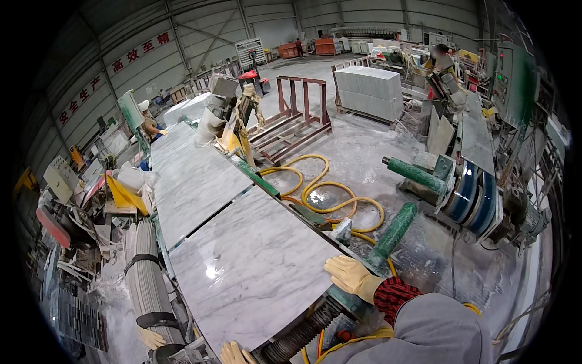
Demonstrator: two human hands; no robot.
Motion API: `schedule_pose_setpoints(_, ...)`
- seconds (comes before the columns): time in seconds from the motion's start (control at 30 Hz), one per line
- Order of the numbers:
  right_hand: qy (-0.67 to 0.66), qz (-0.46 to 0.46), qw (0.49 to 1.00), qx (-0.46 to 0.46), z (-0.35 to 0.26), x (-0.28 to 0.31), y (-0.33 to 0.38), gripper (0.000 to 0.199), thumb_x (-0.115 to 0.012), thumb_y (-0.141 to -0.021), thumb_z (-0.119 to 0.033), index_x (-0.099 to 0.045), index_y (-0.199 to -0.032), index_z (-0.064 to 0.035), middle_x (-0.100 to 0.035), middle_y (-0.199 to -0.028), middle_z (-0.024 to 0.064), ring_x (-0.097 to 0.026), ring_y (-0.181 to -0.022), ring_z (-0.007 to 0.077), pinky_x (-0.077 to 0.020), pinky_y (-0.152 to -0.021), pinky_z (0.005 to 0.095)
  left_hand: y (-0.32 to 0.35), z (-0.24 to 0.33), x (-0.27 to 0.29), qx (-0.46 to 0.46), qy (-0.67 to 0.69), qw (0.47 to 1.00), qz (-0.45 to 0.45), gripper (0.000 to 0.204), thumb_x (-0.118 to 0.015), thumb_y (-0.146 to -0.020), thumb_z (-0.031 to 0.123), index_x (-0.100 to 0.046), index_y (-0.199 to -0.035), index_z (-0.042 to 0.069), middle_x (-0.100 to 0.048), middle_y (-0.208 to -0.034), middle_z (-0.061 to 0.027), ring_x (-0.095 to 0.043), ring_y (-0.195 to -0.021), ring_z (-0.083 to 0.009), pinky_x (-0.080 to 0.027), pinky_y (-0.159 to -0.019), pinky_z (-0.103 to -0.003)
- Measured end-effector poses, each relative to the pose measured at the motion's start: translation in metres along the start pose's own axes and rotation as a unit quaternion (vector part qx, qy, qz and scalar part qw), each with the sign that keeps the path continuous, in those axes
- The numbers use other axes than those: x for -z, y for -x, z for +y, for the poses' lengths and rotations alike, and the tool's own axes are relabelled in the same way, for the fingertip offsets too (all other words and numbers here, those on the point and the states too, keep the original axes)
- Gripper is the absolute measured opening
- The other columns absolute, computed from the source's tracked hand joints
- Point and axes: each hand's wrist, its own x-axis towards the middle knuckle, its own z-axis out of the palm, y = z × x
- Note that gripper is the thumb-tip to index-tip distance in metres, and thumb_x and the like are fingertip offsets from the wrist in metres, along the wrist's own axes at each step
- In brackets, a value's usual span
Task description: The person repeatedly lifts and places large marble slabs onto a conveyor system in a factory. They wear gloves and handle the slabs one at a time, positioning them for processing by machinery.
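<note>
Pressing gloved right hand (350,274) flat, fingers spread, on slab (254,267) edge; left hand (233,353) resting open at near edge.

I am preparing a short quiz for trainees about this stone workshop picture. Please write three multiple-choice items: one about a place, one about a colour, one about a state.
1. Where does the right hand rest?
A. on the near right edge of the marble slab
B. on the yellow hose
C. on the stacked stone blocks

2. What colour are the gloves on the hands?
A. blue
B. pale yellow
C. black

3. In what state is the right hand?
A. closed around a tool
B. lifted in the air
C. open, fingers flat on the slab

Answers:
1 A, the glove lies on the slab's edge beside the green frame.
2 B, both the right glove and the left hand at the slab's near end show pale yellow.
3 C, the fingers are spread on the stone and hold nothing.
</note>
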Motion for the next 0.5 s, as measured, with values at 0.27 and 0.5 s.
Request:
schedule_pose_setpoints(0.27, 0.008, 0.016, 1.000, 0.007, -0.001, 0.001, 0.003, 0.038, -0.068, -0.097, -0.019, -0.064, -0.132, -0.0052, -0.066, -0.135, 0.0146, -0.062, -0.128, 0.0349, -0.0470, -0.115, 0.0459, 0.000, 0.010, 0.011, 0.013, 0.009, 1.000, -0.008, 0.051, -0.053, -0.114, 0.031, -0.060, -0.154, 0.001, -0.056, -0.159, -0.0291, -0.047, -0.151, -0.0485, -0.031, -0.130, -0.058)
schedule_pose_setpoints(0.5, 0.010, 0.032, 0.999, 0.016, -0.007, 0.009, 0.001, 0.037, -0.069, -0.094, -0.016, -0.063, -0.129, -0.0056, -0.066, -0.128, 0.0131, -0.062, -0.122, 0.0344, -0.0491, -0.110, 0.0454, 0.005, 0.008, 0.008, 0.012, 0.003, 1.000, 0.000, 0.050, -0.053, -0.114, 0.031, -0.062, -0.153, 0.001, -0.057, -0.158, -0.0291, -0.049, -0.149, -0.0494, -0.033, -0.129, -0.059)
